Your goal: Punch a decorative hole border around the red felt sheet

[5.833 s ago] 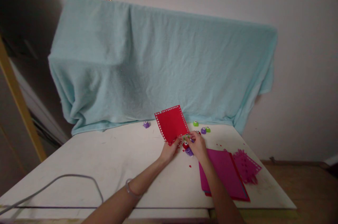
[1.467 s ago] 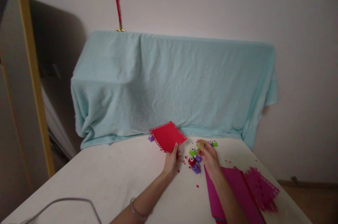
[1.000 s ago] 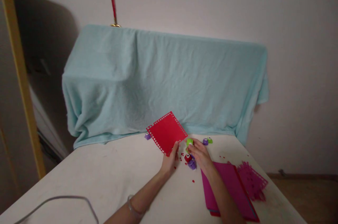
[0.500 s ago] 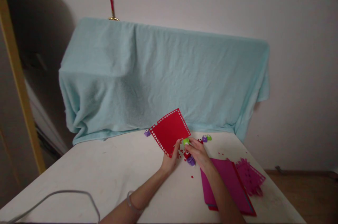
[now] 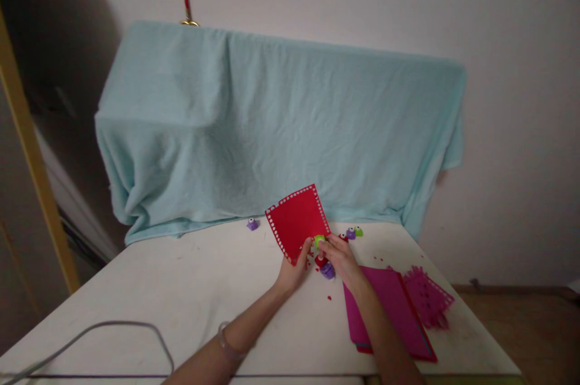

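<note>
Two hands meet at the near right corner of a red square sheet of paper with a punched lace edge (image 5: 296,222). The left hand (image 5: 293,267) pinches that sheet by its lower corner and holds it tilted up off the white tabletop (image 5: 181,288), its faces turned toward the person. The right hand (image 5: 342,255) closes its fingertips around a small lime-green craft punch (image 5: 319,240), which touches the sheet's right edge, just beside the left thumb. So the punch lies to the right of the paper, and the right hand is the nearer one to it. Red and purple punches (image 5: 324,266) sit under the right palm; a stack of magenta sheets (image 5: 389,312) lies beneath the right forearm.
</note>
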